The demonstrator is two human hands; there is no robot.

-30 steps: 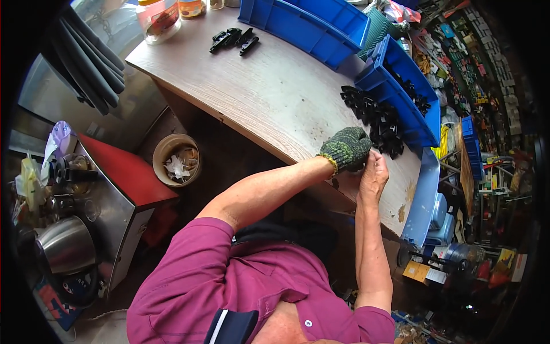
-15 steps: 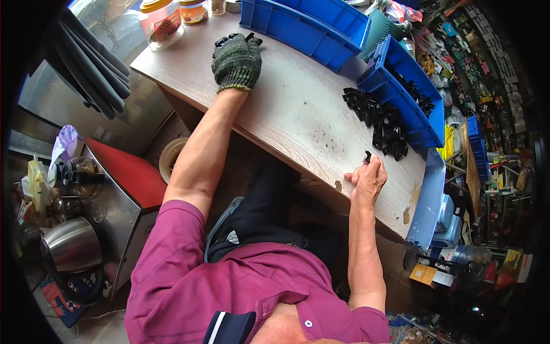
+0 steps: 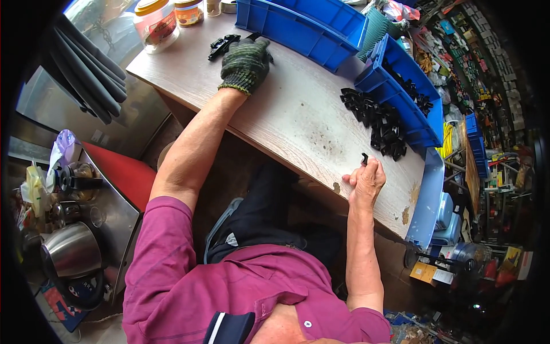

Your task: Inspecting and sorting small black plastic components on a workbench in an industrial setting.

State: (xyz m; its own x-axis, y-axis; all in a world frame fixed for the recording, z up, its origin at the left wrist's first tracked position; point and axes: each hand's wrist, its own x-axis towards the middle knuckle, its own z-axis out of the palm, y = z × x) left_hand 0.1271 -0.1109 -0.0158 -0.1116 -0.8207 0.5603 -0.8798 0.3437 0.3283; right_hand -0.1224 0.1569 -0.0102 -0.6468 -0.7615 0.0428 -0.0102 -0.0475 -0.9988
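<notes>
My left hand [image 3: 246, 64], in a dark green knitted glove, lies back upward on the far left of the table. Black parts [image 3: 223, 46] rest beside its fingers on the left, and dark bits show past its far and right edges. Its fingertips are hidden, so its grip does not show. My bare right hand [image 3: 367, 180] is closed near the table's front edge at the right. A small black angular piece [image 3: 364, 159] sticks up from between its thumb and fingers. Beyond it, a loose heap of similar black pieces [image 3: 382, 127] lies on the table.
A blue bin [image 3: 418, 112] with black pieces stands behind the heap. Another blue bin [image 3: 298, 35] stands at the table's far edge. Plastic jars [image 3: 156, 28] stand at the far left corner. A metal kettle [image 3: 71, 249] is at the left, beside a red-topped surface [image 3: 120, 175].
My left hand has shifted right and slightly nearer, uncovering black parts on its left. My right hand stays in nearly the same place, still holding the black piece.
</notes>
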